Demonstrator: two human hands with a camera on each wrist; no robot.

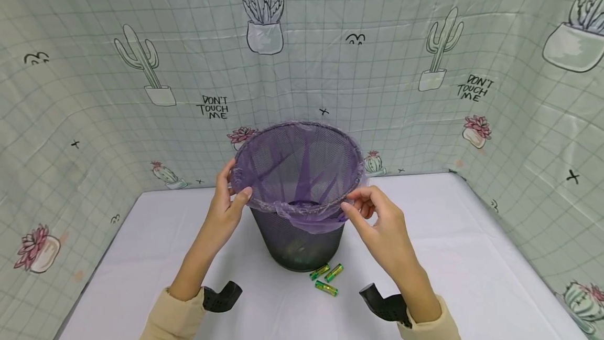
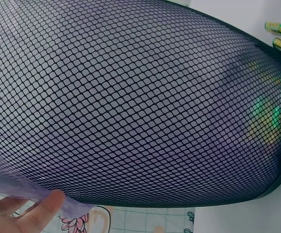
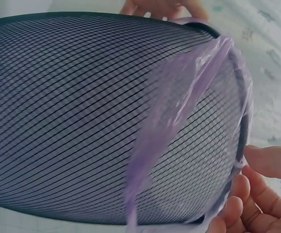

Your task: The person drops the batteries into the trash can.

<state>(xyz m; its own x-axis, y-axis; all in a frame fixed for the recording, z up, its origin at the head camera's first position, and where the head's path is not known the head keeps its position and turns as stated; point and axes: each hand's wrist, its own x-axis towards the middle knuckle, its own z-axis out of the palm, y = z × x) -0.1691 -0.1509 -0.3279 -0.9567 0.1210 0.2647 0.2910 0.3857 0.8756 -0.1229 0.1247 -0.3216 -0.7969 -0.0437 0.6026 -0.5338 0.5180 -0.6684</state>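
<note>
"DON'T TOUCH ME" (image 1: 214, 107) twice on backdrop (image 1: 306, 83)

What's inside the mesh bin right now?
The purple liner lines the mesh bin; near the base, blurred green-and-yellow shapes show through the mesh. What they are, and how many, I can't tell: from above, the front rim and overhanging liner cover most of the bottom.

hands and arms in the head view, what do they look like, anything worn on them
The left hand and right hand wear no gloves. The left sleeve and right sleeve are plain beige. Each wrist has a black, bent attachment: left attachment, right attachment. No cables show.
</note>
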